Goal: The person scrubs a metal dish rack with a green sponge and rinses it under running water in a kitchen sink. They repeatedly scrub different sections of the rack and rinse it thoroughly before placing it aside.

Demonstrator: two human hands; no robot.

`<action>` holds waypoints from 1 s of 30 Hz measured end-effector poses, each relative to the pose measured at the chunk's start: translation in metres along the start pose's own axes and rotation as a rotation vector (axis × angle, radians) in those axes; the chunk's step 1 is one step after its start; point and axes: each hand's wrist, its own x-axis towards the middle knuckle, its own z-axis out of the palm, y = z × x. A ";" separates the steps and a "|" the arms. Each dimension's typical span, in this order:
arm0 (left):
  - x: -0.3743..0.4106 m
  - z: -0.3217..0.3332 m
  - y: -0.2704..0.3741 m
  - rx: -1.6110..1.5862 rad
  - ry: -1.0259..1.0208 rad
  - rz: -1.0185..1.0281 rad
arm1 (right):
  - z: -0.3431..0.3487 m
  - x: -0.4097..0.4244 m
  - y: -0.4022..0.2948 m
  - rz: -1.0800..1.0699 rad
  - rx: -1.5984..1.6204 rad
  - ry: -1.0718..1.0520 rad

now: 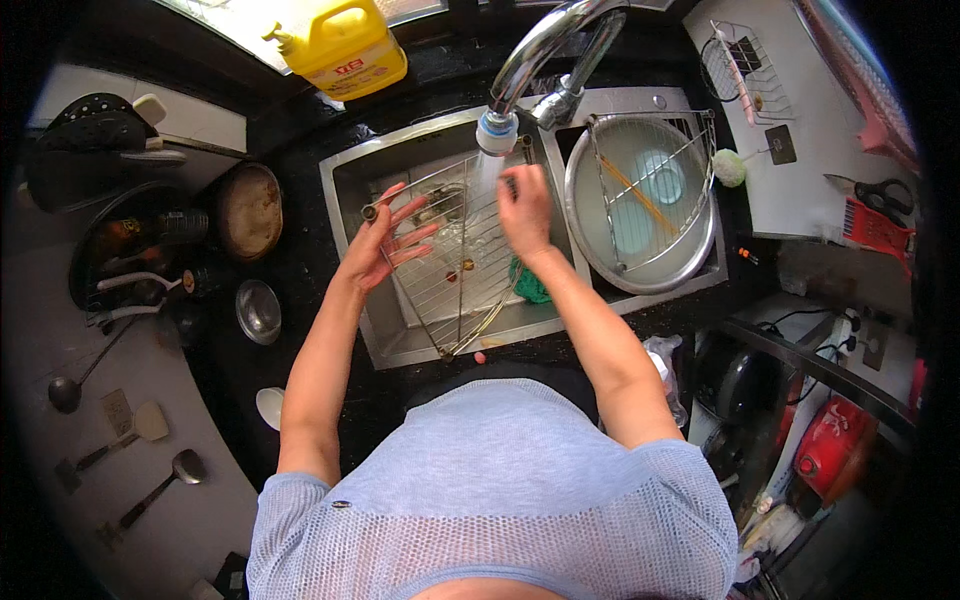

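My left hand steadies the left side of a metal wire rack, its fingers spread against the wires and its thumb near a corner. The rack stands tilted in the left basin of a steel sink. Curled over the rack's right part, my right hand holds a small dark object, too hidden to name. Water streams from the chrome faucet just left of that hand. A green scrubbing cloth lies below my right wrist, partly covered by it.
In the right basin stands a large round metal basin of water, with a second wire rack across it. A yellow detergent jug stands behind the sink. Scissors lie far right; a small metal bowl sits left.
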 end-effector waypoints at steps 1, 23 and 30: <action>-0.005 -0.004 0.003 0.003 0.009 0.001 | -0.002 0.007 0.009 0.012 -0.013 0.062; -0.024 -0.011 -0.002 -0.142 0.055 -0.021 | 0.049 -0.004 -0.023 -0.084 0.128 -0.153; -0.021 0.003 0.004 -0.085 0.021 -0.021 | 0.058 -0.012 -0.029 -0.159 0.057 -0.083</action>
